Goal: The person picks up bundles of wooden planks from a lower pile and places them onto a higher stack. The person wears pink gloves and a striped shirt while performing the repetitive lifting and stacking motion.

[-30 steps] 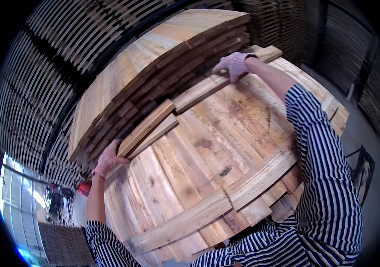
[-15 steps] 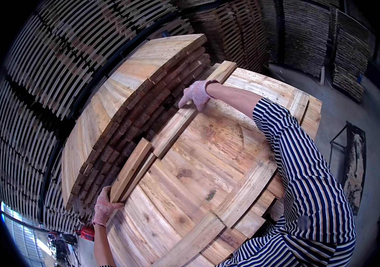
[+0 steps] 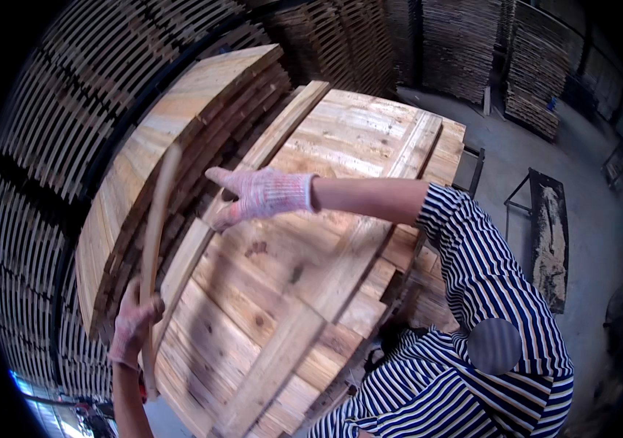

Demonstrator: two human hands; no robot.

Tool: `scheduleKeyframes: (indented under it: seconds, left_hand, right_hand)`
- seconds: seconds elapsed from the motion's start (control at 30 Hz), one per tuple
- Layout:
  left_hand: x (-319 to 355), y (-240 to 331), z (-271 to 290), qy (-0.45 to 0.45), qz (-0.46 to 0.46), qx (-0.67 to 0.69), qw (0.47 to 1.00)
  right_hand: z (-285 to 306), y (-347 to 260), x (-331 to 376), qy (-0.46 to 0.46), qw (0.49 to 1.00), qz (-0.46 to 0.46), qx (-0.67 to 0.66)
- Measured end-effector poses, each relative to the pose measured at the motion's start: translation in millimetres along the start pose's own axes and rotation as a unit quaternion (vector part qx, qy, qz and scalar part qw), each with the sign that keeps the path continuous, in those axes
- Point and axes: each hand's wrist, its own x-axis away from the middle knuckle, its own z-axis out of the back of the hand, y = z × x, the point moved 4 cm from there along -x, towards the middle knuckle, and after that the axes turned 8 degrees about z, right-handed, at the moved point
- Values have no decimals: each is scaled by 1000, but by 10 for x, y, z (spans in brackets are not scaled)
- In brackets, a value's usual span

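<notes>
My left hand (image 3: 135, 320), in a pale pink knitted glove, grips a narrow wooden strip (image 3: 156, 226). That strip is blurred and stands tilted up beside the stacked boards. My right hand (image 3: 262, 196), gloved the same way, is above the left edge of a wide layer of planks (image 3: 267, 255). Its finger and thumb are spread apart over the wooden battens lying along that edge, where a far batten (image 3: 293, 120) meets a nearer batten (image 3: 183, 255). Whether the thumb touches the wood I cannot tell. Another line of battens (image 3: 275, 343) crosses the planks closer to me.
A pile of boards (image 3: 213, 84) rises close on the left. Behind it stand tall racks of stacked slats (image 3: 132, 66). More slat stacks (image 3: 457, 51) line the back. A low black-framed bench (image 3: 548, 241) stands on the grey floor (image 3: 483, 179) at right.
My left hand has lifted the short strip off the plank edge and tilted it up. My right hand has come back along the edge toward me. The whole view has shifted.
</notes>
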Motion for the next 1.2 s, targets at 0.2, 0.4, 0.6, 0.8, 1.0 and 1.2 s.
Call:
scheduleKeyframes:
  seconds: [0.2, 0.4, 0.6, 0.8, 1.0, 1.2]
  left_hand:
    - [-17, 1189, -2033, -184, -22, 402, 897]
    - [151, 782, -2282, -147, -247, -3, 958]
    - [1237, 269, -2472, 52, -137, -434, 889]
    - [1577, -474, -2282, 146, 57, -356, 921]
    - [1478, -354, -2301, 155, 39, -380, 911]
    - [1673, -780, -2332, 415, -80, -358, 833]
  right_hand:
    - [-488, -490, 642, 110, 980, -5, -166]
    - [-98, -358, 1066, 96, 983, -95, -124]
    - [1261, 952, 1557, 107, 946, -167, 256]
    - [1043, 1567, 1318, -2, 883, -218, 415]
    - [1302, 1965, 1336, -3, 891, -182, 415]
    - [1339, 1987, 1326, 39, 918, -182, 349]
